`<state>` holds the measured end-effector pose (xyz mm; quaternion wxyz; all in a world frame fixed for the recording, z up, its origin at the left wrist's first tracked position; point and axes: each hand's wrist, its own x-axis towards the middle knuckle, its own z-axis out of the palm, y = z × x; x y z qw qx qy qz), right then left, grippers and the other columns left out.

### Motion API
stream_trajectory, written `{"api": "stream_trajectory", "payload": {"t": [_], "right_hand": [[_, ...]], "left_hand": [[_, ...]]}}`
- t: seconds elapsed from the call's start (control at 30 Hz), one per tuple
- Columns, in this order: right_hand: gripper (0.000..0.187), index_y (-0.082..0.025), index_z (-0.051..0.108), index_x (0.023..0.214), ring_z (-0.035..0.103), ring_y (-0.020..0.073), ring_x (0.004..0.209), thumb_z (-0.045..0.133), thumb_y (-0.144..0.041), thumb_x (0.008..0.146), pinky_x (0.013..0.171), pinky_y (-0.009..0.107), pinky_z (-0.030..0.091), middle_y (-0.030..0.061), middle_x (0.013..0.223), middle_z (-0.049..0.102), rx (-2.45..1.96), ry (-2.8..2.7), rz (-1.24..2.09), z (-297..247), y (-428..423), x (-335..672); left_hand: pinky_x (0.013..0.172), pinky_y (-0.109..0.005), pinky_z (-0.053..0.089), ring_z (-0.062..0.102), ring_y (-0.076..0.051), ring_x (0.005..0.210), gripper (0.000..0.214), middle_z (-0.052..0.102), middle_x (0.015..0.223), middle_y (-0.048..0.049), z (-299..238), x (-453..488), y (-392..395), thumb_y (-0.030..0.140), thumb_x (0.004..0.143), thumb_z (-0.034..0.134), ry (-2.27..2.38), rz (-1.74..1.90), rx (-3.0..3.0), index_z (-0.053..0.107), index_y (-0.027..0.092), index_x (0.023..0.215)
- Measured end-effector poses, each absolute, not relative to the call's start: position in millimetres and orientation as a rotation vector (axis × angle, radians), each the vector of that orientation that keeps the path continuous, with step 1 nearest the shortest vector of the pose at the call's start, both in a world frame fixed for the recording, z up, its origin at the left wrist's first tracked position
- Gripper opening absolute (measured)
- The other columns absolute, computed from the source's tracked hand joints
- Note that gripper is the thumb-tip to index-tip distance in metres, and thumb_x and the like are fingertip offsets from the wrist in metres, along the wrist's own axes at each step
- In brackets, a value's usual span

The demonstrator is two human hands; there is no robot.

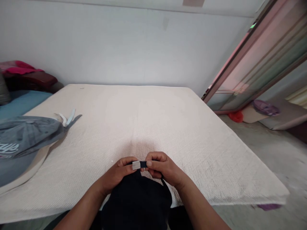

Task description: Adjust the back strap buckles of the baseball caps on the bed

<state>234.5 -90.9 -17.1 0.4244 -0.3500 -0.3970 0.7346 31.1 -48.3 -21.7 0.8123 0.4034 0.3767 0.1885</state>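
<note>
A black cap (pixel 137 201) hangs at the near edge of the bed, close to my body. Its dark strap (pixel 143 164) runs through a flat silver buckle (pixel 136 165). My left hand (pixel 121 171) is closed, pinching the strap at the buckle's left side with the thumb along its lower edge. Just right of the buckle, my right hand (pixel 161 165) grips the strap between thumb and curled fingers. A thin strap end droops below the right hand. Part of the cap is cut off by the bottom of the view.
Grey caps (pixel 28 134), seemingly stacked, lie at the left on a cream textured bed cover (pixel 148 118). Behind stands a pale wall (pixel 120 48). Red cloth and a blue surface (pixel 21 100) are at far left. A sliding door (pixel 240 57) and a red bag (pixel 235 116) are right.
</note>
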Motion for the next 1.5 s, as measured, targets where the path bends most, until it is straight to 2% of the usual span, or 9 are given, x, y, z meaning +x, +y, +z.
{"api": "stream_trajectory", "payload": {"t": [0.27,0.43,0.53,0.67,0.8,0.97,1.17,1.27,1.5], "right_hand": [[0.020,-0.014,0.060,0.072,0.032,0.0039,0.042,0.066,-0.032,0.080,0.041,0.018,0.022,-0.0057,0.051,0.046,-0.915,-1.020,1.867,-13.6,-91.2,234.7],[0.020,-0.014,0.060,0.071,0.032,0.0035,0.042,0.066,-0.031,0.080,0.040,0.019,0.020,-0.0043,0.054,0.051,-0.889,-1.014,1.869,-13.4,-90.8,234.5],[0.019,-0.014,0.059,0.070,0.032,0.0030,0.042,0.066,-0.029,0.079,0.039,0.019,0.019,-0.0020,0.059,0.057,-0.873,-0.996,1.857,-14.0,-90.4,234.5],[0.018,-0.014,0.059,0.068,0.030,0.0025,0.041,0.066,-0.026,0.079,0.039,0.018,0.017,-0.0043,0.054,0.052,-0.864,-0.979,1.879,-13.8,-90.3,234.3],[0.019,-0.013,0.058,0.068,0.032,0.0020,0.042,0.066,-0.027,0.079,0.039,0.019,0.017,-0.0021,0.061,0.055,-0.878,-0.982,1.881,-14.0,-90.5,233.8],[0.018,-0.013,0.059,0.069,0.031,0.0028,0.042,0.065,-0.027,0.080,0.040,0.018,0.018,-0.0050,0.053,0.048,-0.892,-1.000,1.882,-15.4,-90.5,232.4],[0.015,-0.014,0.059,0.071,0.034,0.0032,0.044,0.065,-0.026,0.078,0.041,0.018,0.021,-0.0022,0.061,0.055,-0.954,-1.008,1.851,-15.2,-90.3,231.8],[0.016,-0.014,0.059,0.070,0.035,0.0032,0.045,0.064,-0.026,0.078,0.040,0.018,0.021,-0.0005,0.064,0.058,-0.983,-1.021,1.840,-13.7,-89.8,231.7],[0.023,-0.015,0.056,0.068,0.030,0.0036,0.042,0.065,-0.033,0.079,0.039,0.019,0.016,-0.0056,0.052,0.045,-0.947,-1.001,1.788,-12.6,-89.7,233.8]], "left_hand": [[0.049,-0.018,0.034,0.048,-0.007,0.050,0.021,0.060,0.063,0.0020,-23.2,29.4,-48.2,0.031,0.069,0.075,0.848,0.404,0.843,0.069,0.018,0.085],[0.058,-0.022,0.041,0.056,-0.012,0.060,0.024,0.068,0.074,-0.0010,-20.6,28.9,-49.1,0.027,0.068,0.073,0.860,0.443,0.854,0.071,0.021,0.091],[0.064,-0.025,0.043,0.059,-0.016,0.068,0.017,0.069,0.076,-0.0025,-14.9,31.1,-48.6,0.028,0.073,0.065,0.815,0.453,0.945,0.072,0.020,0.086],[0.067,-0.026,0.043,0.058,-0.018,0.072,0.021,0.067,0.073,-0.0037,-9.5,33.5,-47.7,0.030,0.081,0.056,0.796,0.444,1.099,0.070,0.018,0.072],[0.068,-0.028,0.044,0.060,-0.019,0.073,0.019,0.069,0.077,-0.0044,-14.2,31.3,-48.9,0.036,0.075,0.067,0.906,0.473,1.033,0.070,0.019,0.081],[0.069,-0.026,0.045,0.061,-0.017,0.073,0.036,0.071,0.080,-0.0035,-26.3,28.6,-49.8,0.042,0.065,0.077,0.990,0.477,0.875,0.069,0.020,0.092],[0.060,-0.021,0.040,0.054,-0.011,0.063,0.023,0.066,0.072,-0.0024,-19.6,31.1,-47.7,0.038,0.078,0.066,0.811,0.427,1.010,0.069,0.015,0.075],[0.054,-0.019,0.036,0.049,-0.009,0.056,0.023,0.062,0.066,-0.0010,-12.9,33.2,-46.1,0.035,0.082,0.060,0.745,0.389,1.066,0.069,0.015,0.075],[0.052,-0.019,0.035,0.048,-0.008,0.053,0.022,0.062,0.068,-0.0010,-17.7,32.9,-44.1,0.036,0.081,0.063,0.802,0.373,1.051,0.069,0.015,0.079]]}}
